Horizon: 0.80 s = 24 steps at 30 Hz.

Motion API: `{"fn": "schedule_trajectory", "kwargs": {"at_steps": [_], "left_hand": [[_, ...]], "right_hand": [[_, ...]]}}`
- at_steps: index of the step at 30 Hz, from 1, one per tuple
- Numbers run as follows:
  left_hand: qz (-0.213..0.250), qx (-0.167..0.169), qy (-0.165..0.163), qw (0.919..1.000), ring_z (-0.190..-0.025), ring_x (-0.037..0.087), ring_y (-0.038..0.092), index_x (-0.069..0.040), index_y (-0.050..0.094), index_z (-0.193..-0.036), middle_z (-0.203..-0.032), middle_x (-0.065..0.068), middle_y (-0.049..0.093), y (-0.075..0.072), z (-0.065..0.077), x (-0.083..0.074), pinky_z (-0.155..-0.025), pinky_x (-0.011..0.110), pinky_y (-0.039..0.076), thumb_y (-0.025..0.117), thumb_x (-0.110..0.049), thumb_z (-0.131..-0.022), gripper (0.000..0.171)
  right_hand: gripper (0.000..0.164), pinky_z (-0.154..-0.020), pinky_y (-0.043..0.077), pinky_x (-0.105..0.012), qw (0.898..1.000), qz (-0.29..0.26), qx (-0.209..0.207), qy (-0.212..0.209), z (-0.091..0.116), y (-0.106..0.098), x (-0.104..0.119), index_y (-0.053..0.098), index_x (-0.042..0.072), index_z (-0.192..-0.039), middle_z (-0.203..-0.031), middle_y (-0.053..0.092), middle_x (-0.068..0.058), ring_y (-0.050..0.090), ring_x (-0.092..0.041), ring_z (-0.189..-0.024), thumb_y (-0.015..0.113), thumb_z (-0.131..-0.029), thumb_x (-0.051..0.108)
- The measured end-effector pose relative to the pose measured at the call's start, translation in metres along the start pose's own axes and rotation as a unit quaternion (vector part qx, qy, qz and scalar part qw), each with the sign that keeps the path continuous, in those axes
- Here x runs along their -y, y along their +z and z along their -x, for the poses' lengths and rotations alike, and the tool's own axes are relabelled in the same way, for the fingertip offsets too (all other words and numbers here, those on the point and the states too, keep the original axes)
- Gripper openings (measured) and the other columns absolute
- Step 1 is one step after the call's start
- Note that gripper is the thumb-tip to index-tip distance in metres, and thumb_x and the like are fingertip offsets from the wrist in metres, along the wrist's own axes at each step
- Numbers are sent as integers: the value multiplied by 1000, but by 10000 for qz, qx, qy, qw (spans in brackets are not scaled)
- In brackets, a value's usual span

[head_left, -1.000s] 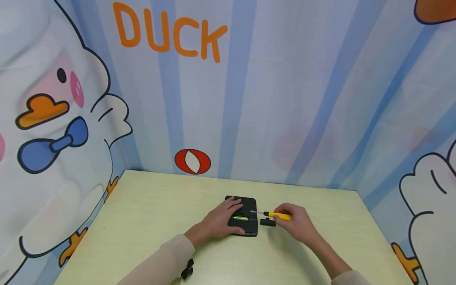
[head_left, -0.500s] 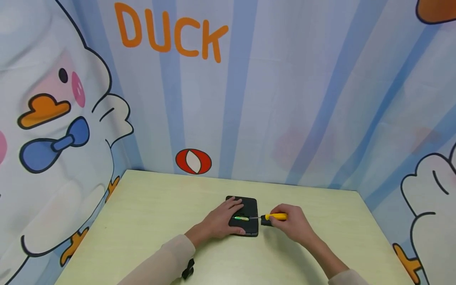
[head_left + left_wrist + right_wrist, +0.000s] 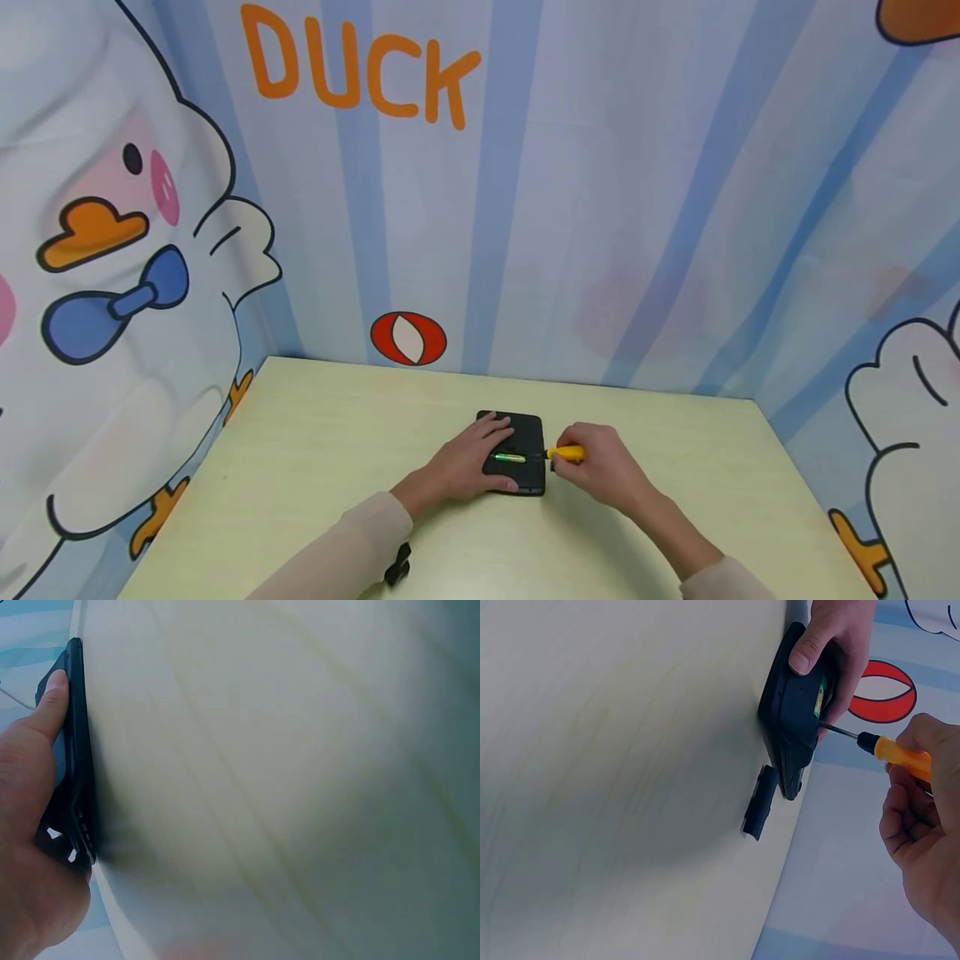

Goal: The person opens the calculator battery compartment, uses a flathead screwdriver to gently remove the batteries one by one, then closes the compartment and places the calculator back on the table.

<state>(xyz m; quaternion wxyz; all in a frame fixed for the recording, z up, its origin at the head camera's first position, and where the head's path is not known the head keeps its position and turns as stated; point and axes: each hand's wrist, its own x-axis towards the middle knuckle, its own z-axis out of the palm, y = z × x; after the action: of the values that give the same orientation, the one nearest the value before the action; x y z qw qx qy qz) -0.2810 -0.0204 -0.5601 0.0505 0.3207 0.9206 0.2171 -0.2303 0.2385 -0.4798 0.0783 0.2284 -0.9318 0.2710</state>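
A flat black device (image 3: 528, 433) with a slot in its upper face lies on the table, a green battery (image 3: 510, 457) in the slot. My left hand (image 3: 465, 458) rests across its left part, fingers spread and thumb (image 3: 52, 694) by the near edge. Between thumb and curled fingers my right hand (image 3: 603, 467) grips a screwdriver (image 3: 904, 756) with a yellow handle. In the right wrist view its metal tip ends at the slot, beside the battery's end. A small black cover (image 3: 760, 802) lies on the table beside the device; my right hand mostly hides it in the head view.
The pale yellow table (image 3: 337, 433) ends at a striped fabric backdrop (image 3: 570, 208) with duck prints. A small black item (image 3: 397, 565) shows beneath the left sleeve (image 3: 348, 542).
My right hand has brought the screwdriver left and slightly toward me, from over the device's right part to the battery's right end. The left hand keeps its place on the device.
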Motion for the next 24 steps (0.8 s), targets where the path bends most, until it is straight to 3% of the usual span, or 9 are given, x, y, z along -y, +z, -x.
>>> {"fn": "schedule_trajectory", "kwargs": {"at_steps": [13, 24], "left_hand": [[-2, -53, 54, 10000, -161, 25, 22, -17, 43, -164, -171, 0, 34, 4, -1, 3, -123, 48, 36, 69, -69, -92, 93], [31, -16, -38, 10000, -161, 24, 23, -17, 43, -164, -171, -1, 34, 3, -2, 1, -123, 49, 36, 71, -69, -91, 94]], "right_hand": [[11, -59, 51, -22, 9994, 24, -73, -340, -17, 9, 9, 72, 15, -85, -75, 63, 11, 51, -1, -61, 82, -90, 14], [9, -59, 55, -21, 9988, -357, 181, 280, -26, 12, 17, 70, 10, -93, -74, 64, 8, 59, -3, -61, 78, -95, 12]]}}
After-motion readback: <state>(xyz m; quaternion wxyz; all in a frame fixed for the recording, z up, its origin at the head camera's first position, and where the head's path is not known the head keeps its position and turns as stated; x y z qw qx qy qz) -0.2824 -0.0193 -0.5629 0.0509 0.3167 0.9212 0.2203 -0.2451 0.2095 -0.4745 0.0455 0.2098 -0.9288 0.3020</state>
